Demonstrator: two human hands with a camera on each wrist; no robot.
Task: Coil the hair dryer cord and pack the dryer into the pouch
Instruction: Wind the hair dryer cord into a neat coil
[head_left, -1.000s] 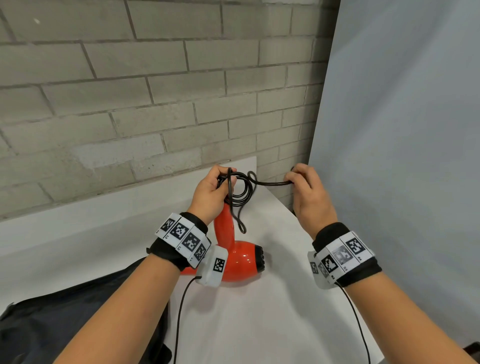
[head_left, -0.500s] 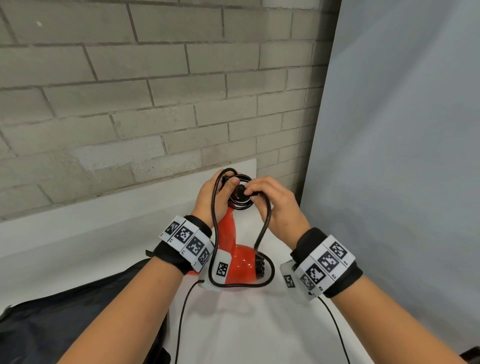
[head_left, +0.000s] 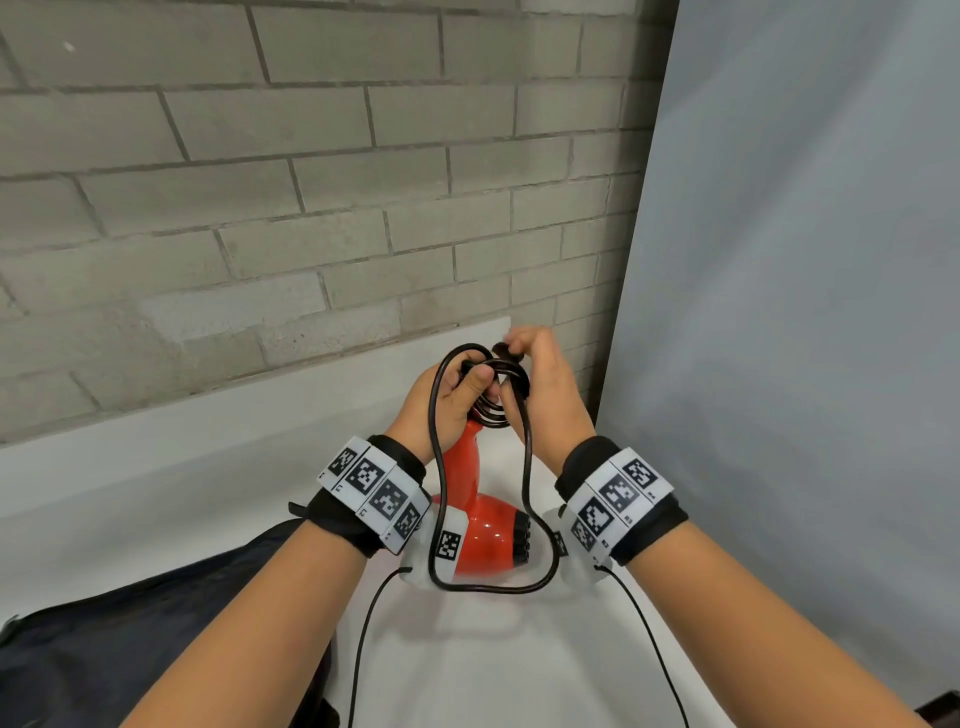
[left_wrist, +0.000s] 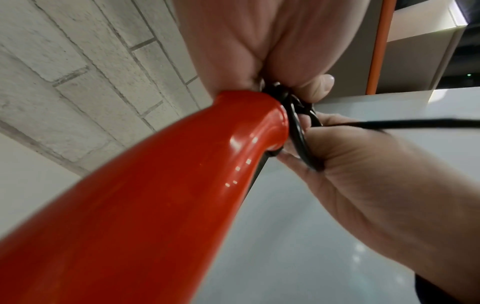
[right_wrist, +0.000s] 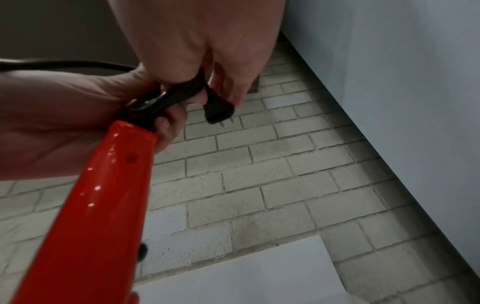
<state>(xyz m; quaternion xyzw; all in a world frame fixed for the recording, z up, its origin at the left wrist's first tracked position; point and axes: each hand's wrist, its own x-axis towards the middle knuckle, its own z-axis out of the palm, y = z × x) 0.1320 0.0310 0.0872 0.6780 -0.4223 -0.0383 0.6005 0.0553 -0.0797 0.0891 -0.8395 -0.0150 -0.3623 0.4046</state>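
Observation:
The red hair dryer stands nozzle-down on the white table, handle pointing up. My left hand grips the handle top and pinches the small black cord coil there. My right hand holds the cord at the coil, with the black plug near its fingertips. A long loose loop of cord hangs from the hands down around the dryer body. The dark pouch lies at the lower left under my left forearm.
A grey brick wall rises behind the table. A pale grey panel closes off the right side. Thin black wrist-camera cables trail across the table near me.
My right hand came in from the right to meet the left at the handle top, carrying the cord. A long loop now hangs around the dryer; the hands shifted slightly since half a second ago.

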